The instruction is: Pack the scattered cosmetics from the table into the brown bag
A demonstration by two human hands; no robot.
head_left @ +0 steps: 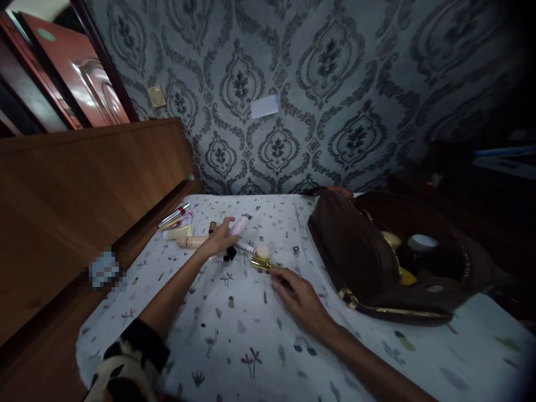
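My left hand (220,240) is over the cosmetics on the patterned white cloth (251,312). Its thumb and fingers are apart, beside a pale pink bottle (240,225); whether they touch it I cannot tell. A small black item (230,254) lies under that hand's edge, and a slim white tube (245,245) just right of it. The fingers of my right hand (297,296) are closed at the near end of a shiny gold tube (260,263), lying next to a round cream-coloured piece (263,252). Part of the right fingers is hidden.
More cosmetics lie to the left: a beige tube (190,242), a cream-coloured tube (178,232), a silver tube (173,215). On the right stands an unzipped dark brown bag (352,251) with several items inside. A wooden board (92,190) borders the left; a patterned wall (276,111) rises behind.
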